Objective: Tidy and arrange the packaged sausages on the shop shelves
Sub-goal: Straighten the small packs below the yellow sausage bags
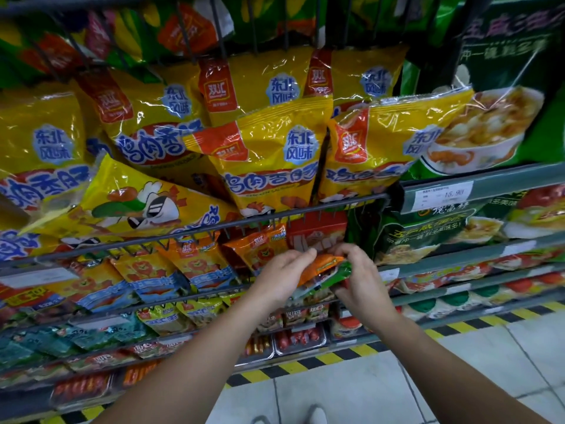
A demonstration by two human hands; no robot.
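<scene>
Both my hands meet at a small orange and green sausage pack (328,269) in front of the second wire shelf. My left hand (282,278) holds its left side with fingers over the top. My right hand (359,272) grips its right end, fingers curled round the top. Orange lion-print sausage packs (195,261) stand in a row to the left on that shelf. A red pack (316,232) stands right behind my hands. Large yellow chicken sausage bags (272,160) fill the shelf above, some tilted, one lying slanted (137,200).
A wire shelf rail (214,228) runs just above my hands. Green soup packs (428,237) and a price tag (443,194) are at the right. Lower shelves hold small packs and trays of red sausages (299,339). A yellow-black striped floor edge (336,356) borders white tiles.
</scene>
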